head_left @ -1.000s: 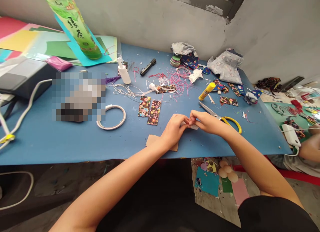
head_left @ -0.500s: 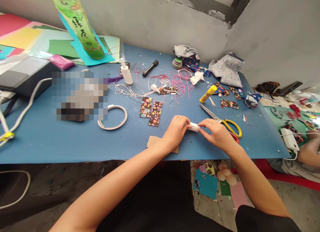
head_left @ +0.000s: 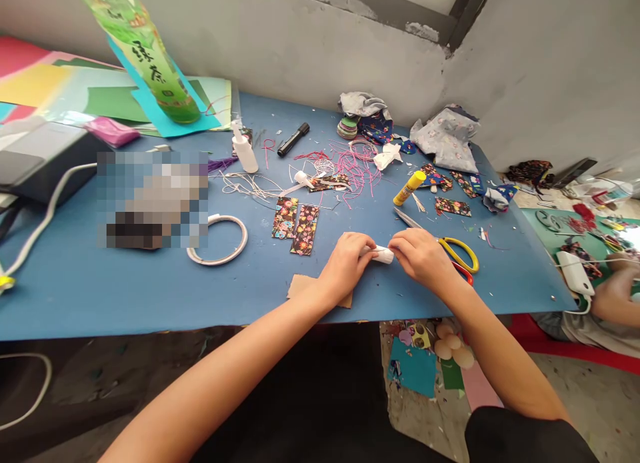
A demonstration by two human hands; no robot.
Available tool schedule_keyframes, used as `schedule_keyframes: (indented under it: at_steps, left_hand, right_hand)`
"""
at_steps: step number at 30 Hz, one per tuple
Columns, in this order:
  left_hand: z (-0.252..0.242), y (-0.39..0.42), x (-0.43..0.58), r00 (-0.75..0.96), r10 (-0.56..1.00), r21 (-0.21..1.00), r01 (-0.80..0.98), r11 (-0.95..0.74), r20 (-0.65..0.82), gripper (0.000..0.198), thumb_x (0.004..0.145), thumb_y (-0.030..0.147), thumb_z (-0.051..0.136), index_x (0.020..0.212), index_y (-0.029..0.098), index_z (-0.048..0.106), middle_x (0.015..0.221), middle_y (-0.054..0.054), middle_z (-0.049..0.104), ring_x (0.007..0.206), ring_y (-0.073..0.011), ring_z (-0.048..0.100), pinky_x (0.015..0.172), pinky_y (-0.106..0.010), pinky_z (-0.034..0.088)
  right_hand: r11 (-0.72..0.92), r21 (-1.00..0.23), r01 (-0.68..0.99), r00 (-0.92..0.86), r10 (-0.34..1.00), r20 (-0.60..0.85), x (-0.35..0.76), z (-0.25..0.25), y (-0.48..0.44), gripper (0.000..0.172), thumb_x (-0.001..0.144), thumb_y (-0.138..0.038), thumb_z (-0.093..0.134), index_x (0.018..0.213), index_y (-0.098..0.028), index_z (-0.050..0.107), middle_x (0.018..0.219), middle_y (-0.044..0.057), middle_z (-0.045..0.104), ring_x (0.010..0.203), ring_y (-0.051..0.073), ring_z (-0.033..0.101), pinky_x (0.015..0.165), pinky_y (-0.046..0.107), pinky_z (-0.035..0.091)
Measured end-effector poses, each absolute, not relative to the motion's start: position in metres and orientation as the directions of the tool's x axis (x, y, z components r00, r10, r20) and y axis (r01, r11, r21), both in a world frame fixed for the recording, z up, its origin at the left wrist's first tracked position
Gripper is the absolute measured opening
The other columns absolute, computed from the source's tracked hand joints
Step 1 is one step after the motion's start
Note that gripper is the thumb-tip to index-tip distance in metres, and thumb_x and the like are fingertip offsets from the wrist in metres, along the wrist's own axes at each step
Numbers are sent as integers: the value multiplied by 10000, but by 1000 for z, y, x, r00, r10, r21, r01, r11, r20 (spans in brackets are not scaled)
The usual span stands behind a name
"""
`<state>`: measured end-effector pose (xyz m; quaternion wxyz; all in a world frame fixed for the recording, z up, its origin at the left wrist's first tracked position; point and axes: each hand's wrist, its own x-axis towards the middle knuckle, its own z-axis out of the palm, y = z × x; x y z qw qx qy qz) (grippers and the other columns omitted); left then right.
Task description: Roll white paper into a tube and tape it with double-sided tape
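Piece point(head_left: 384, 254), white, sits right of frame centre. Your left hand point(head_left: 349, 262) pinches one end, nearly closed; your right hand point(head_left: 423, 255) curls at the other, grip unclear. Looks like two-handed adjusting; next move needs a steady left pinch.

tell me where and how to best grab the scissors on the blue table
Probably best by the yellow handle, coming from the right: that loop lies exposed there, while the right hand covers the middle and part of the red handle. The blades point away, toward the far left.
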<state>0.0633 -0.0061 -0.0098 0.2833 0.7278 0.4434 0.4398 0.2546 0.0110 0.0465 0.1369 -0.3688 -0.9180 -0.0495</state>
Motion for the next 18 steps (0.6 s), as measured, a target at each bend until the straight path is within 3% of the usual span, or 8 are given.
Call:
schedule_keyframes:
  at_steps: [3,6,11,15,18]
  left_hand:
    - [-9,-7,63,210,898,810,388,-439,386,58,860,134,590,885,183,573,934,-41,641,963,-198,559,887,-360,476]
    - [-8,-7,64,207,904,815,390,-428,375,66,859,119,583,886,176,562,935,-48,636,971,-201,556,888,-367,478]
    - [-8,-6,65,215,900,808,398,-435,379,65,857,121,578,871,178,550,932,-49,632,963,-201,562,884,-383,481]
    - [-9,-6,65,211,897,806,396,-441,387,73,853,123,588,853,178,540,927,-50,632,947,-200,569,877,-389,481]
    - [-9,-6,65,215,899,812,389,-436,380,80,855,117,584,846,179,534,927,-54,629,958,-203,564,882,-385,480]
  right_hand:
    - [691,39,722,-652,661,370,252,43,7,149,934,-219,464,923,-205,613,935,86,659,896,233,579,882,416,431]
    - [615,-11,789,-549,712,438,247,37,-4,140,920,-239,500,895,-195,631,882,83,659,838,232,586,791,397,447]
    - [509,-266,819,-361,817,450,234,28,-21,168,908,-274,526,888,-221,684,841,66,651,814,229,602,749,398,464]
    - [431,-504,748,-225,880,419,228,24,-23,139,886,-304,562,851,-247,684,830,46,642,817,220,607,769,401,491]
    - [406,-582,705,-217,904,367,231,24,-21,93,860,-317,605,860,-253,672,851,39,637,834,214,611,784,389,497]
